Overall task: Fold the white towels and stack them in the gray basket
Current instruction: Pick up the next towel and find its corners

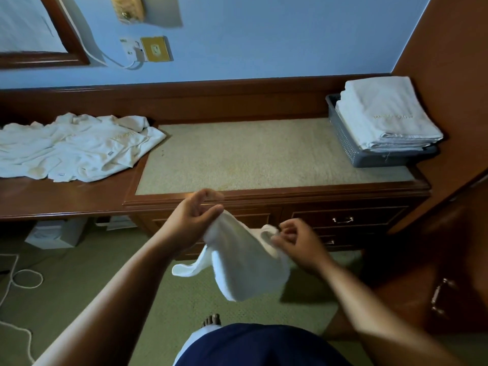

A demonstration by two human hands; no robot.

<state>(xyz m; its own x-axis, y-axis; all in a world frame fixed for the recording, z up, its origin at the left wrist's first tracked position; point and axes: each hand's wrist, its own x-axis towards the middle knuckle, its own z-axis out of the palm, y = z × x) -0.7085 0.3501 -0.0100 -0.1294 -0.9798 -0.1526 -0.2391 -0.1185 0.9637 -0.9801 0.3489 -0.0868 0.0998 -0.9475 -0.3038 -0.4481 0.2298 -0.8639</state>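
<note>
— Brown wood with a beige inset: is that the worktop?

— Yes. It runs just beyond both sets of fingers, and I'd guess the beige part straight ahead of them serves as the folding spot.

— And the rumpled white heap?

— That is the pile of unfolded towels, beyond the left fingers and well off to their left. It is probably the supply, parked out of the way.

— Where do finished ones go?

— Into the gray basket, beyond the right fingers and off to their right. A stack of folded towels already rises above its rim, so the job looks well along, though the heap says it isn't done.

— What about the small towel?

— It hangs in the air between the two sets of fingers, short of the worktop and touching nothing else. Its lower part is blurred, and one corner trails off to the left.

— How is it held?

— The left hand pinches the top edge between thumb and fingertips. The right hand has its fingers curled, nipping a bunched bit of edge. Two grips set apart along the upper edge let the cloth fall open, which I take as a hunt for corners ahead of the first fold.
</note>
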